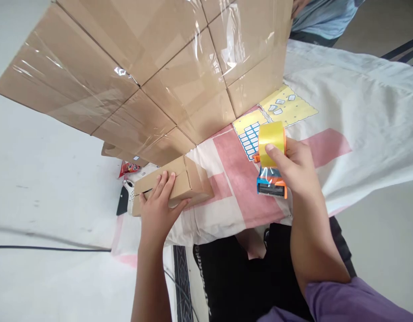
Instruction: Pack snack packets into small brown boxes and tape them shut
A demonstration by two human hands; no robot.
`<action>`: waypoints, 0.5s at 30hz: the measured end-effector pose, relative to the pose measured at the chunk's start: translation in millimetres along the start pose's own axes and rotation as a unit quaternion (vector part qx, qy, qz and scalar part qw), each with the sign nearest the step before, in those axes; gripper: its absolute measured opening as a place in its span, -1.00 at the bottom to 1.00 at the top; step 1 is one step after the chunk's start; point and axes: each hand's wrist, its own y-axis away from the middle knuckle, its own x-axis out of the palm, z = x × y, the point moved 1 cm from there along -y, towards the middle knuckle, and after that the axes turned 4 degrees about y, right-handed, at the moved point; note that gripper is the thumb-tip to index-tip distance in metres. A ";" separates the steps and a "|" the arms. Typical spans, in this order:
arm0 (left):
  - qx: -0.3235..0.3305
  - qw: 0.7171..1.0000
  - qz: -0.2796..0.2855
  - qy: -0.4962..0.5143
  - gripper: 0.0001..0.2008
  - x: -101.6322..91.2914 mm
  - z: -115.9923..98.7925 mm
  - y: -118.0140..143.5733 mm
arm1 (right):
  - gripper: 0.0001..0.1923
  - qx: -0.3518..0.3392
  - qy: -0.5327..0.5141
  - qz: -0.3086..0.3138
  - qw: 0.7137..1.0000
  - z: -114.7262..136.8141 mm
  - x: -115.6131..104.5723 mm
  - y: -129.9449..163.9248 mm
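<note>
The left hand lies flat and open on the small cardboard box on the pink-and-white cloth while the right hand grips the tape dispenser (yellow roll up) just beside it, so sealing appears underway, calling for bringing the dispenser onto the box seam.

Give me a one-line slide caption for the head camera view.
Left hand steadies a small cardboard box while the right hand grips a tape dispenser beside taped cartons.

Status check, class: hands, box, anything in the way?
Left hand flat on small box. Right hand grips tape dispenser. Taped cartons stacked close behind.
</note>
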 end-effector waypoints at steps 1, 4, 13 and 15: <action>0.000 1.000 -0.005 0.000 -0.25 1.0 -0.5 -0.5 | -0.53 0.001 -0.017 0.005 1.000 1.5 3.9 1.6; 0.001 1.000 -0.011 0.013 -0.27 -0.7 1.4 -2.3 | -0.52 0.010 -0.061 0.040 0.997 3.1 10.6 7.9; 0.072 0.970 -0.192 0.133 -0.80 -10.5 -26.3 21.9 | -0.44 0.000 -0.054 0.086 0.995 15.0 22.1 40.1; 0.129 0.933 -0.280 0.185 -0.91 8.1 -61.6 34.3 | -0.42 -0.015 -0.055 0.087 0.995 23.1 30.8 48.0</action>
